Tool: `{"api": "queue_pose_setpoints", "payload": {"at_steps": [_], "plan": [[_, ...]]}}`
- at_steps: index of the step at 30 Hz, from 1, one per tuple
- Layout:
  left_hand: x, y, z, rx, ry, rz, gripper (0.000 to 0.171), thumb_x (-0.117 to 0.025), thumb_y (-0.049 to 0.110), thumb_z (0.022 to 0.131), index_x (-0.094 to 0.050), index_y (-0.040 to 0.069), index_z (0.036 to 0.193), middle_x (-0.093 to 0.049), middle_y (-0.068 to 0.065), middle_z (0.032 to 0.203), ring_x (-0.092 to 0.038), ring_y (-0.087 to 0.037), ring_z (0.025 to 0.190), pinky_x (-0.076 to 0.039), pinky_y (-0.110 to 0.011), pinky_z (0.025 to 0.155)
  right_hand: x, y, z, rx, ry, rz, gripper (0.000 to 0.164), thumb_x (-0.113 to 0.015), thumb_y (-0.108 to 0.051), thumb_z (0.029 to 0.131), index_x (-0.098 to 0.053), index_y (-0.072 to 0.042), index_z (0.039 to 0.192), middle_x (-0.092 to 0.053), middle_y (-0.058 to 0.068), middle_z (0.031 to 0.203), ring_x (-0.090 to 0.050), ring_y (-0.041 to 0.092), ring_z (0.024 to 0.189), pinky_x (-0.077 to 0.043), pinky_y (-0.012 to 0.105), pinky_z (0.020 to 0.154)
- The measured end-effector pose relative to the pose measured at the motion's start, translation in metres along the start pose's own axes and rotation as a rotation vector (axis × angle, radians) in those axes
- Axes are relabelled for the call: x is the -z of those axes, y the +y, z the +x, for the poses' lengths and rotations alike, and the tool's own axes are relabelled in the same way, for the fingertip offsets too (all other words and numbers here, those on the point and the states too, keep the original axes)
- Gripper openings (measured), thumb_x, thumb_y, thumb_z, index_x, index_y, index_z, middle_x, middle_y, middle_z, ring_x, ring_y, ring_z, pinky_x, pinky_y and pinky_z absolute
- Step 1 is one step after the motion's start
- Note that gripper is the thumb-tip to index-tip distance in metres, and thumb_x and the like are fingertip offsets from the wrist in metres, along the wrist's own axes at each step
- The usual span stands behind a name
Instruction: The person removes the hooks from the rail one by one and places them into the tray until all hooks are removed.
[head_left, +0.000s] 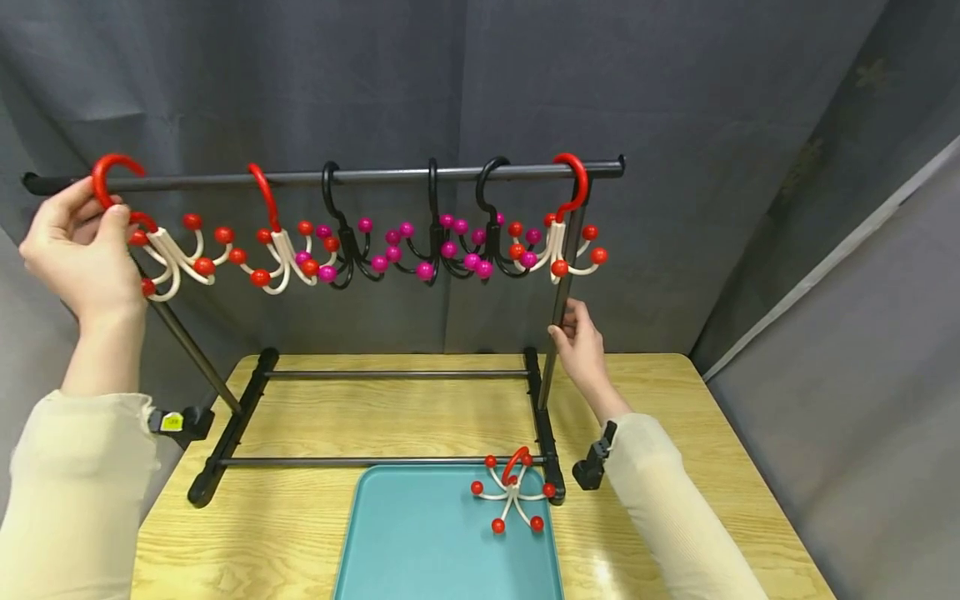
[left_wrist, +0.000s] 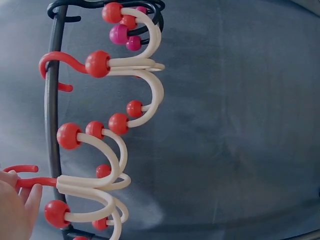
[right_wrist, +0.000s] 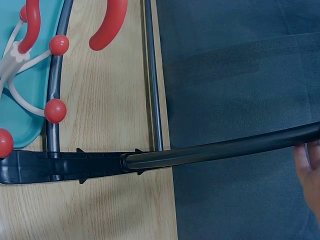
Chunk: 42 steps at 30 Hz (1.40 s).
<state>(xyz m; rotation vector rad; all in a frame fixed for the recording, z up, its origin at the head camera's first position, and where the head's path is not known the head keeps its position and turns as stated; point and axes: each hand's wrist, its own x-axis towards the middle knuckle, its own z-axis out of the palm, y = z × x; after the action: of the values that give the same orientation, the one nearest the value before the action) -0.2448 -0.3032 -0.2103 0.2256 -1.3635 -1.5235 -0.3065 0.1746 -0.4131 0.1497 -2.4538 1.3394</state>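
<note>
My left hand [head_left: 86, 258] pinches the red hook of a white octopus hanger [head_left: 172, 258] with red balls at the left end of the rack bar [head_left: 217, 181]. In the head view that hook overlaps the bar; the left wrist view shows the fingers [left_wrist: 32, 205] on its lower stem. My right hand [head_left: 581, 346] grips the rack's right upright post [head_left: 552, 358], thumb in front and fingers partly hidden behind. Another white hanger with red balls [head_left: 512, 492] lies on the teal tray [head_left: 435, 542], hook up.
Along the bar hang a red-and-white hanger [head_left: 281, 250], several black hangers with pink balls [head_left: 347, 242] and another red-and-white one [head_left: 555, 237] at the right. The rack's black feet [head_left: 236, 433] stand on the wooden table [head_left: 315, 417]. Grey curtain [head_left: 390, 92] hangs behind.
</note>
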Motion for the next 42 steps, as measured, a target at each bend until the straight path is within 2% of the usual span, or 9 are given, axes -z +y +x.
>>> {"api": "queue_pose_setpoints", "payload": {"at_steps": [3, 7, 10, 15, 22, 29, 35, 42], "plan": [[0.006, 0.005, -0.005, -0.017, 0.014, 0.021, 0.027, -0.059, -0.01, 0.078, -0.07, 0.009, 0.094, -0.066, -0.001, 0.081, -0.061, -0.008, 0.066, -0.048, -0.01, 0.059, 0.0, 0.0, -0.001, 0.0, -0.002, -0.003, 0.044, -0.057, -0.013, 0.09, -0.038, -0.01, 0.129, -0.053, 0.016, 0.106, -0.058, 0.031, 0.101, -0.05, 0.042, 0.083], [0.015, 0.01, -0.015, -0.069, 0.019, 0.131, 0.025, -0.06, -0.003, 0.081, -0.068, 0.012, 0.1, -0.065, 0.002, 0.088, -0.061, -0.006, 0.076, -0.048, -0.011, 0.067, -0.001, -0.001, -0.001, 0.001, 0.0, -0.006, 0.044, -0.056, -0.013, 0.09, -0.038, -0.011, 0.129, -0.053, 0.016, 0.106, -0.059, 0.03, 0.1, -0.05, 0.042, 0.083], [0.024, 0.008, -0.025, -0.098, 0.014, 0.207, 0.025, -0.059, 0.001, 0.083, -0.067, 0.012, 0.104, -0.065, 0.004, 0.09, -0.06, -0.004, 0.079, -0.047, -0.012, 0.071, -0.001, -0.001, -0.002, 0.001, 0.01, -0.007, 0.044, -0.057, -0.013, 0.089, -0.038, -0.011, 0.128, -0.054, 0.015, 0.105, -0.059, 0.03, 0.1, -0.05, 0.041, 0.083], [0.04, 0.001, -0.037, -0.098, 0.01, 0.283, 0.025, -0.06, 0.004, 0.084, -0.066, 0.013, 0.107, -0.066, 0.006, 0.092, -0.06, -0.002, 0.08, -0.047, -0.011, 0.072, -0.001, 0.0, -0.002, -0.001, 0.009, -0.007, 0.043, -0.057, -0.012, 0.089, -0.039, -0.011, 0.128, -0.055, 0.016, 0.105, -0.059, 0.03, 0.099, -0.05, 0.042, 0.083], [0.058, -0.023, -0.055, -0.11, -0.039, 0.36, 0.027, -0.062, 0.005, 0.083, -0.066, 0.013, 0.108, -0.067, 0.006, 0.092, -0.062, -0.001, 0.078, -0.047, -0.008, 0.07, -0.002, 0.0, -0.001, 0.001, 0.015, -0.004, 0.043, -0.057, -0.012, 0.089, -0.039, -0.01, 0.128, -0.055, 0.016, 0.104, -0.059, 0.03, 0.098, -0.05, 0.042, 0.082], [0.074, -0.048, -0.082, -0.038, -0.111, 0.332, 0.03, -0.065, 0.007, 0.081, -0.065, 0.011, 0.111, -0.065, 0.006, 0.09, -0.063, -0.002, 0.079, -0.048, -0.008, 0.07, 0.0, 0.0, 0.0, 0.002, 0.014, -0.009, 0.043, -0.058, -0.012, 0.089, -0.039, -0.009, 0.128, -0.055, 0.016, 0.104, -0.059, 0.03, 0.098, -0.05, 0.042, 0.082], [0.079, -0.06, -0.103, -0.004, -0.154, 0.341, 0.032, -0.067, 0.005, 0.08, -0.064, 0.009, 0.112, -0.063, 0.01, 0.088, -0.062, 0.0, 0.079, -0.047, -0.006, 0.071, 0.0, -0.001, -0.001, -0.009, 0.007, -0.013, 0.044, -0.057, -0.013, 0.089, -0.038, -0.009, 0.129, -0.055, 0.016, 0.104, -0.059, 0.03, 0.097, -0.05, 0.042, 0.081], [0.082, -0.081, -0.128, -0.015, -0.221, 0.366, 0.032, -0.066, 0.003, 0.08, -0.064, 0.005, 0.112, -0.062, 0.014, 0.087, -0.061, 0.003, 0.077, -0.047, -0.006, 0.07, 0.0, -0.001, 0.0, -0.029, -0.004, -0.021, 0.045, -0.056, -0.015, 0.09, -0.037, -0.01, 0.13, -0.055, 0.016, 0.105, -0.059, 0.03, 0.097, -0.05, 0.042, 0.08]]}}
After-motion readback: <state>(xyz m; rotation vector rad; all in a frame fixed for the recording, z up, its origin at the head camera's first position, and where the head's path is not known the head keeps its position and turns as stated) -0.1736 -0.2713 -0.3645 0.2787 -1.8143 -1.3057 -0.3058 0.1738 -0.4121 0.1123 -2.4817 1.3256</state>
